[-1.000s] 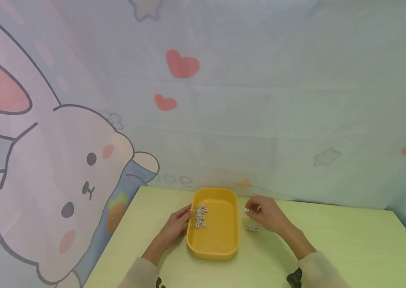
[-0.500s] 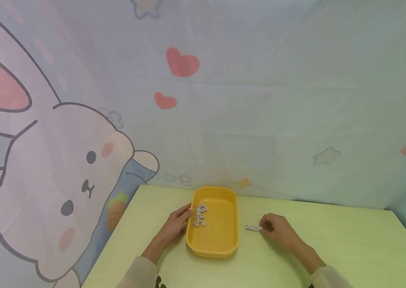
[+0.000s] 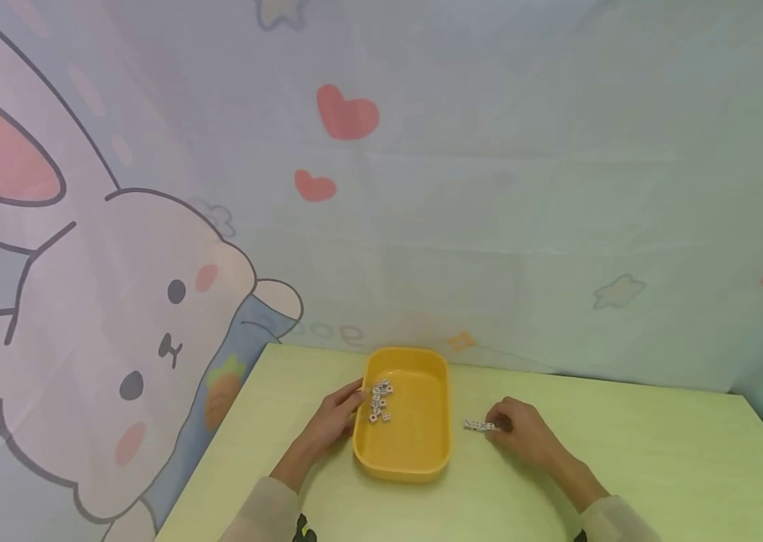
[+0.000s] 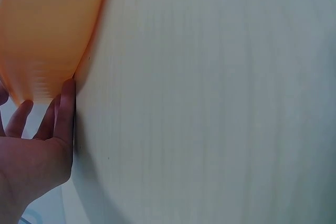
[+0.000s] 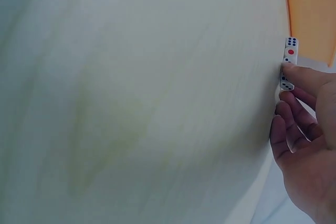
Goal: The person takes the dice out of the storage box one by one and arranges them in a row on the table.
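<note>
Against the left wall of a yellow plastic tray point(image 3: 418, 444), my left hand point(image 3: 327, 423) holds it, thumb at the rim and fingers on the outer side. White dice point(image 3: 378, 406) lie heaped along the tray's left inside. To the right of the tray, a short row of dice point(image 3: 476, 425) sits on the table. My right hand point(image 3: 526, 436) is at the row's right end, pinching the end die point(image 5: 286, 84) between thumb and fingers. In the right wrist view the thumb partly covers the row; dots and one red pip show.
The pale green table point(image 3: 659, 452) stretches to both sides of the tray. Behind it hangs a backdrop cloth point(image 3: 490, 188) printed with a rabbit, hearts and stars. The tray's right wall point(image 3: 448, 421) stands a small gap away from the dice row.
My right hand has come down and to the right from beside the tray's upper right side, bringing a die to the right end of the row. My left hand stays on the tray.
</note>
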A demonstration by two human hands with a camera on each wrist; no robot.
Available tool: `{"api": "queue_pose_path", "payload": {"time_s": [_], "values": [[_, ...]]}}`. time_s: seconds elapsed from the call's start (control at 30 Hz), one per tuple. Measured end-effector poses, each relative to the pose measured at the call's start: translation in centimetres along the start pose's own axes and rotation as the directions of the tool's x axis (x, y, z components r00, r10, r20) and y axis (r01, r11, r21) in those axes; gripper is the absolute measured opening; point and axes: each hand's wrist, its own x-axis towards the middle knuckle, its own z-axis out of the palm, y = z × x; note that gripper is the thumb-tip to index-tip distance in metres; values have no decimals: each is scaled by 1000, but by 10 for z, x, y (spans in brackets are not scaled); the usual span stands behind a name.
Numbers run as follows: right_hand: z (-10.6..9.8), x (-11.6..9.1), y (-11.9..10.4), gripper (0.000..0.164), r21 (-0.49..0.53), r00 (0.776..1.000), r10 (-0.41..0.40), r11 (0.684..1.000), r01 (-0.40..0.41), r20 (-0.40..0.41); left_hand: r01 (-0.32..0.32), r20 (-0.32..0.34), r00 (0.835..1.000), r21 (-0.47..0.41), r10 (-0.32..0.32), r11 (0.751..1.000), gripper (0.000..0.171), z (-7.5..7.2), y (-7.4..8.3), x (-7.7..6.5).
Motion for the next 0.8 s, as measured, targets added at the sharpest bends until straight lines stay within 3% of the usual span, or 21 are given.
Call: {"api": "queue_pose_path", "payload": {"time_s": [0.3, 0.43, 0.63, 0.8], "values": [[0, -3, -1, 13, 15, 1000, 6, 1000, -6, 2, 2, 12, 1000, 0, -2, 1000, 60, 0, -1, -1], [0, 2, -11, 17, 78, 998, -6, 997, 11, -60, 5, 7, 1000, 4, -5, 1000, 61, -1, -1, -3], [6, 25, -56, 19, 226, 985, -19, 973, 58, -171, 16, 3, 1000, -3, -16, 1000, 59, -1, -1, -3], [20, 50, -101, 17, 313, 988, -24, 947, 72, -153, 13, -12, 1000, 0, -13, 1000, 58, 2, -1, -1]]}}
